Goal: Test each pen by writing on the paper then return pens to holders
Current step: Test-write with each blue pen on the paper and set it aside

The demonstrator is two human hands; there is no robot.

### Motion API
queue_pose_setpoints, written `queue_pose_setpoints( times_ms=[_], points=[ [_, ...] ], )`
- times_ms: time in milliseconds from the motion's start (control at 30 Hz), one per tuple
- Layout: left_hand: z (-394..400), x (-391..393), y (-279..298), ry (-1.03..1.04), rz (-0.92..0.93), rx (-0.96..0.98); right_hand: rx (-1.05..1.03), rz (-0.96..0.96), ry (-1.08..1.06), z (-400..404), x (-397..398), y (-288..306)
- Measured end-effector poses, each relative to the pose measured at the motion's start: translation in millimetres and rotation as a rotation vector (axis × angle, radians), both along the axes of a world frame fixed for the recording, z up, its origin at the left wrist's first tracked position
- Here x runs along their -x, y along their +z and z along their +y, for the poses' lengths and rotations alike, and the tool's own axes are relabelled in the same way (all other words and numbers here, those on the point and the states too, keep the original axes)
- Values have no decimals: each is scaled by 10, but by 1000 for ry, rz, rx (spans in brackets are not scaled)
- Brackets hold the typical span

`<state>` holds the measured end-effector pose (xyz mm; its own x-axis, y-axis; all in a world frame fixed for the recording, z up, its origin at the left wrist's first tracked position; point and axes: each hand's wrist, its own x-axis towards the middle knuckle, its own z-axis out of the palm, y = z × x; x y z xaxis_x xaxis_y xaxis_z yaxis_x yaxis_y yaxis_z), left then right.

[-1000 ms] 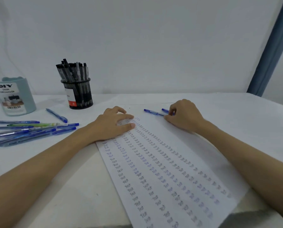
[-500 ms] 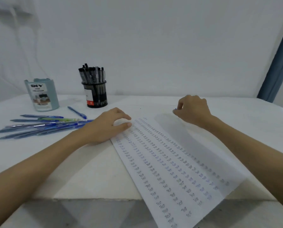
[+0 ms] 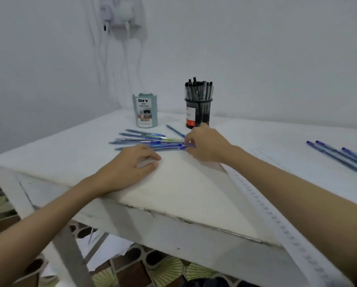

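Noted paper [image 3: 277, 220] overhanging the near edge of the surface [image 3: 69, 154], with no hand pinning it; judged it liable to slip to the floor if brushed by a forearm. Found left hand [image 3: 129, 168] resting on the surface, fingers loosely curled, grasping nothing. Found right hand [image 3: 206, 146] further in, fingers curled down onto the near ends of the blue pens [image 3: 144, 141]; could not tell whether a pen was yet pinched. Judged a hurried pull likely to fan the pile, roll pens off the left edge, or bring up two at once. Saw spare pens [image 3: 337, 156] lying well apart at far right; risked confusing tested with untested. Beyond stood teal holder [image 3: 145, 110] and, just behind the right hand, black holder [image 3: 198, 112], crammed full; feared a knock from the knuckles tipping it.
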<state>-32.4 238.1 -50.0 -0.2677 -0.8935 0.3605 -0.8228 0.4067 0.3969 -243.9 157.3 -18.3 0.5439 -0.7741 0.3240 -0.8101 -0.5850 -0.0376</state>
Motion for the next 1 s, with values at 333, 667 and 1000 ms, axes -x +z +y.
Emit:
queue_pose_setpoints(
  times_ms=[333, 667, 1000],
  points=[
    [-45, 8, -28, 9, 14, 28, -208, -176, -73, -63, 40, 18],
    [-184, 557, 155, -97, 87, 90, -476, -1309, -271, 68, 1020, 580],
    [-666, 1697, 231, -258, -15, -86, -700, -1962, -293, 107, 1845, 533]
  ],
)
